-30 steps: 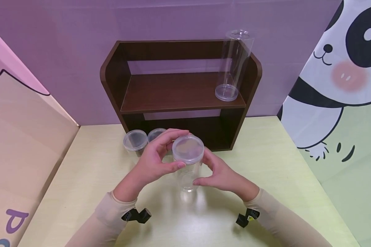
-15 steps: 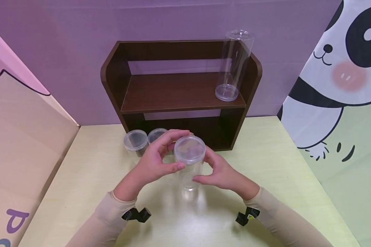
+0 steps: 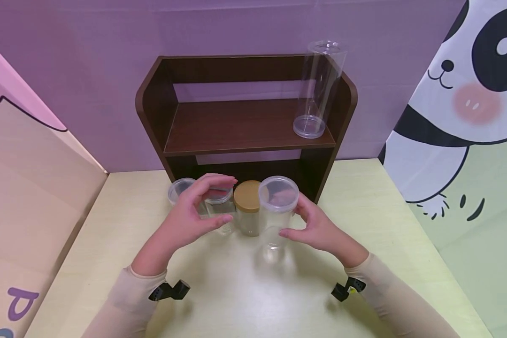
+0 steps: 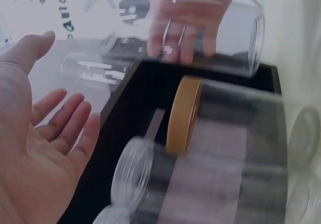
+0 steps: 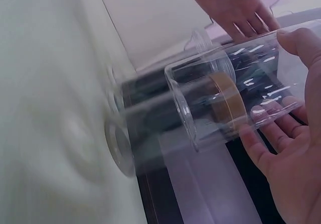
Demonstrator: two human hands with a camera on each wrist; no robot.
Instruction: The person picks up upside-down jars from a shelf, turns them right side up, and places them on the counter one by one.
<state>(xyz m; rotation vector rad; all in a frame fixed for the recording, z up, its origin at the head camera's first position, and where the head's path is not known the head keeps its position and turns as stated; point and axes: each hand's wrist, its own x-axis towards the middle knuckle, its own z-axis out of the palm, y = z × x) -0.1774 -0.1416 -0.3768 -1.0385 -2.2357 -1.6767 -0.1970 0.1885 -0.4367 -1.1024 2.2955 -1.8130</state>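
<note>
My right hand (image 3: 323, 230) holds a clear jar (image 3: 279, 195) with a translucent lid upright, low over the table; whether its base touches the table, I cannot tell. In the right wrist view the thumb and fingers curve round the jar's clear wall. My left hand (image 3: 181, 220) is apart from that jar, thumb and fingers spread with nothing between them. Just beyond the left hand stand two clear lidded jars, one on the left (image 3: 179, 188) and one nearer the middle (image 3: 220, 196), both partly covered by it. Between them and the held jar is a clear jar with a tan lid (image 3: 247, 197).
A dark brown two-tier shelf (image 3: 249, 126) stands behind the jars against a purple backdrop (image 3: 88, 84). On its upper tier, at the right, is a tall clear cylinder (image 3: 310, 126). Pale table surface (image 3: 253, 305) lies in front, with printed panels at both sides.
My left hand has let go of the clear jar and moved left. My right hand has carried the jar to the right and slightly away, bringing the tan-lidded jar into view.
</note>
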